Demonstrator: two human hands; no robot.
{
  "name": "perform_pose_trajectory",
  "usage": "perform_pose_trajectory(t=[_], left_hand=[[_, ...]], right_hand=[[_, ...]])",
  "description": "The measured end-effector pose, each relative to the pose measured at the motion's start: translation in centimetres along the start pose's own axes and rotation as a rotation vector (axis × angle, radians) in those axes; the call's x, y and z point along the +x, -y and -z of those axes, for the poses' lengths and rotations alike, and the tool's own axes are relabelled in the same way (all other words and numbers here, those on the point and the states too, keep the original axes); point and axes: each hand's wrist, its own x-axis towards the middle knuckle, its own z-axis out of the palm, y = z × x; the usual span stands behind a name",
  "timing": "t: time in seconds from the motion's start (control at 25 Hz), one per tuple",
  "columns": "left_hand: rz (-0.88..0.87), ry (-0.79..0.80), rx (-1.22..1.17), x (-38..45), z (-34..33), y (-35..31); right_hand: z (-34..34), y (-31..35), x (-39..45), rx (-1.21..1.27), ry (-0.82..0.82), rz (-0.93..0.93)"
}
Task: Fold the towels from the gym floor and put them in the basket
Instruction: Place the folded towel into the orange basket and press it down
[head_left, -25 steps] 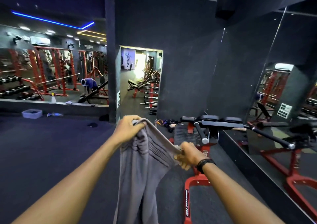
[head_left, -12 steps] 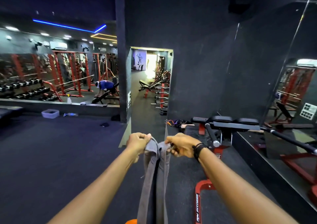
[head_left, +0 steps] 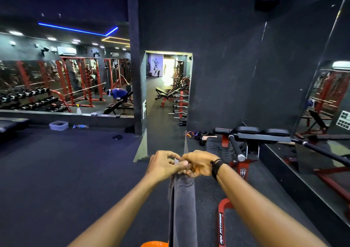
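Observation:
A grey towel (head_left: pixel 183 207) hangs straight down in front of me, folded lengthwise into a narrow strip. My left hand (head_left: pixel 163 165) and my right hand (head_left: pixel 198 163) meet at its top edge, fingers touching, and both pinch the towel's upper corners together. A black band sits on my right wrist. An orange rim (head_left: pixel 154 244), perhaps the basket, peeks in at the bottom edge just left of the towel; the rest of it is out of view.
A red-framed bench machine (head_left: pixel 246 144) stands close on my right, with a mirror wall (head_left: pixel 322 133) behind it. Dark rubber floor (head_left: pixel 66 171) stretches left to a clear plastic tub (head_left: pixel 58 125) and a spray bottle (head_left: pixel 80 126). A doorway (head_left: pixel 168 95) lies ahead.
My hands came together from about a towel's width apart, folding the spread towel in half lengthwise. The view also shifted slightly left.

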Motion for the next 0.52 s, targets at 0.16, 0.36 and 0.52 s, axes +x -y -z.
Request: perform_pose_trajectory(t=[0.16, 0.36, 0.52], left_hand=[[-0.089, -0.024, 0.103, -0.1, 0.5, 0.9], [-0.214, 0.069, 0.140, 0.5, 2.0, 1.6], [-0.353, 0.087, 0.168, 0.5, 3.4, 1.0]], right_hand=[[1.1, -1.0, -0.5, -0.198, 0.045, 0.054], [2.8, -1.6, 0.0, -0.622, -0.107, 0.733], [1.3, -2.6, -0.7, -0.945, -0.029, 0.557]])
